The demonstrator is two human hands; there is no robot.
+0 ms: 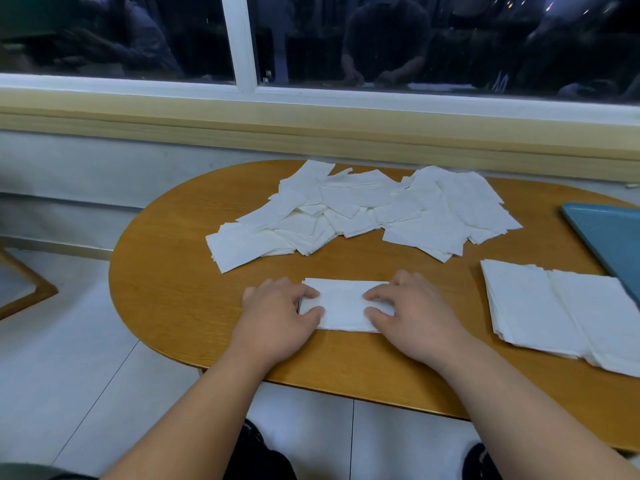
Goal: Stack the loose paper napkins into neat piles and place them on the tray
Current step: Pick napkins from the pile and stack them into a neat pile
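Note:
A small white napkin stack lies on the wooden table near its front edge. My left hand grips the stack's left end, thumb on top and fingers curled at the edge. My right hand grips its right end the same way. Beyond them, a loose heap of white napkins spreads across the middle of the table. To the right lie two neat napkin piles side by side. The blue tray sits at the right edge, partly cut off.
A window sill and a wall run behind the table. White floor tiles lie to the left and below the table's rounded end. A wooden frame corner shows at far left. My dark shoes show under the front edge.

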